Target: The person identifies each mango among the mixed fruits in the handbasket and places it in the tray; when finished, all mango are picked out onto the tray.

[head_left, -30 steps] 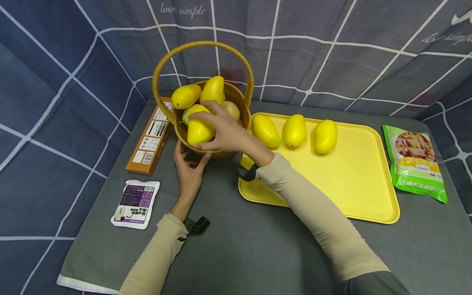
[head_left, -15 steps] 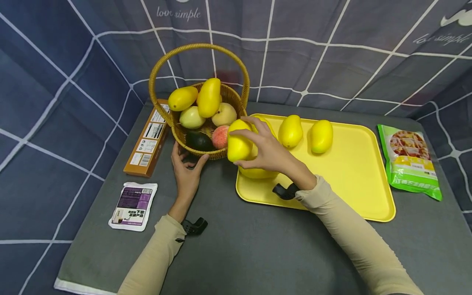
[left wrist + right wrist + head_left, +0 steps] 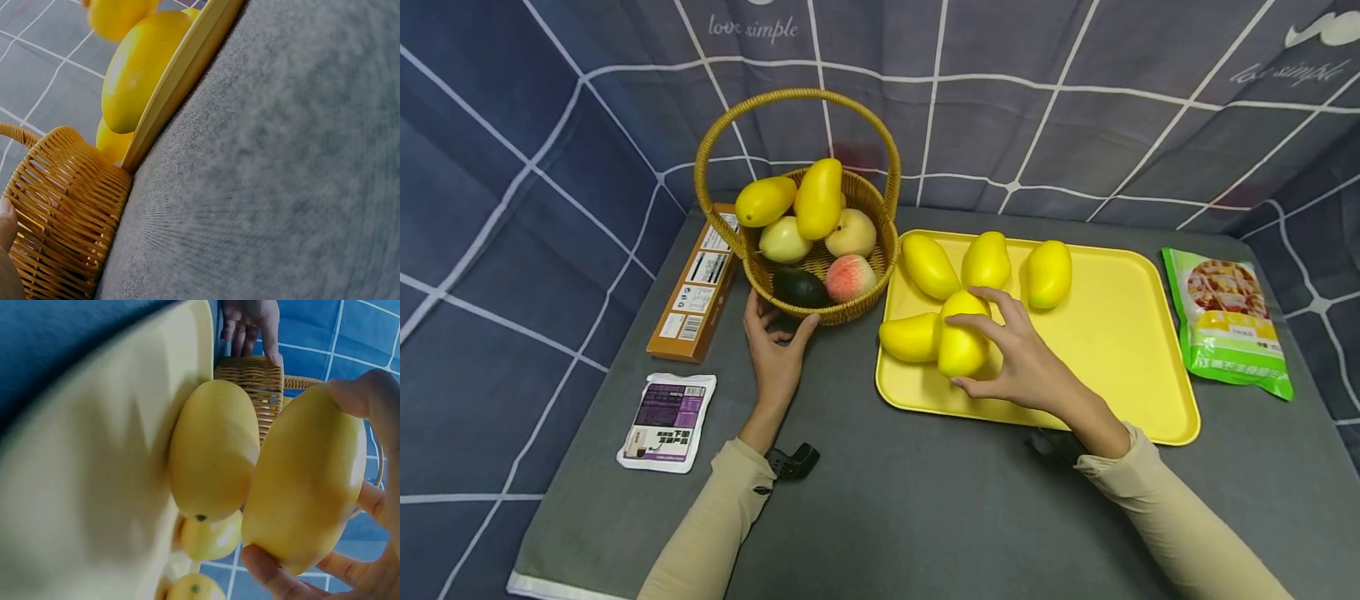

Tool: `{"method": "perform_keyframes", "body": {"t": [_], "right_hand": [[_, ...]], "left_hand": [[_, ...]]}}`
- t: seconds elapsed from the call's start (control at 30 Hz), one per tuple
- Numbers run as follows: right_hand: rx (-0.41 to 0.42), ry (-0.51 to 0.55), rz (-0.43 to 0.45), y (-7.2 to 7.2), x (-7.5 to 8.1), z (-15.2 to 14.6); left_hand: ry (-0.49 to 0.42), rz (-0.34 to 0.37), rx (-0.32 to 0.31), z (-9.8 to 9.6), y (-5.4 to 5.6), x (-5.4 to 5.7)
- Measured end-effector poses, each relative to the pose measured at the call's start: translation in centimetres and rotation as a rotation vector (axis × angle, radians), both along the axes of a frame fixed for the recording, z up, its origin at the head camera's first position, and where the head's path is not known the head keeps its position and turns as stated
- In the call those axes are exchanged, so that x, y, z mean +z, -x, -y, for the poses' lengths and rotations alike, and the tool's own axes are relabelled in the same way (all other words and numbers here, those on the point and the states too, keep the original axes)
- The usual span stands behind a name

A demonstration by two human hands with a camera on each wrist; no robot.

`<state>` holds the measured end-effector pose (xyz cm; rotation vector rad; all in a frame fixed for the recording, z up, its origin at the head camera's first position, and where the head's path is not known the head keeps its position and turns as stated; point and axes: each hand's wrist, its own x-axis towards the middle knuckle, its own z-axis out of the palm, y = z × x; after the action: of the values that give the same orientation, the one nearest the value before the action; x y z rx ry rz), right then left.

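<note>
In the head view my right hand point(image 3: 1026, 367) pinches a yellow mango point(image 3: 964, 337) between thumb and fingers, over the front left of the yellow tray point(image 3: 1105, 367). The right wrist view shows this held mango point(image 3: 306, 481) raised off the tray, beside another mango point(image 3: 215, 450) that lies there. Further mangoes point(image 3: 1048, 275) lie along the tray's back. My left hand point(image 3: 777, 358) holds the front of the wicker basket point(image 3: 850, 312), its thumb against the wall. Inside are two mangoes point(image 3: 820, 200), pale round fruits point(image 3: 853, 233), a peach point(image 3: 850, 279) and a dark green avocado point(image 3: 800, 287).
An orange-brown box point(image 3: 696, 292) lies left of the basket, with a white and purple pouch point(image 3: 668, 422) in front of it. Right of the tray is a green food bag point(image 3: 1228, 321). A checked cloth point(image 3: 985, 125) hangs behind the grey table point(image 3: 850, 500).
My right hand has carried the mango rightward out of the basket and over the tray, uncovering the peach and avocado. The left hand stays at the basket.
</note>
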<state>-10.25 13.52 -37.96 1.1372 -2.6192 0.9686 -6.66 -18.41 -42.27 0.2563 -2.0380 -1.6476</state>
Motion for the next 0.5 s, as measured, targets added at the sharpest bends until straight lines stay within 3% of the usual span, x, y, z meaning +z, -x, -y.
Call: {"method": "perform_keyframes", "body": {"t": [0.23,0.5], "right_hand": [[-0.025,-0.013,0.011,-1.2,-1.1,-2.0],[-0.052,-0.027,0.011,-1.3,-2.3,-2.7]], "left_hand": [[0.002,-0.002,0.003,0.0,0.1,0.0],[-0.001,0.002,0.005,-0.2,0.0,-0.1]]}}
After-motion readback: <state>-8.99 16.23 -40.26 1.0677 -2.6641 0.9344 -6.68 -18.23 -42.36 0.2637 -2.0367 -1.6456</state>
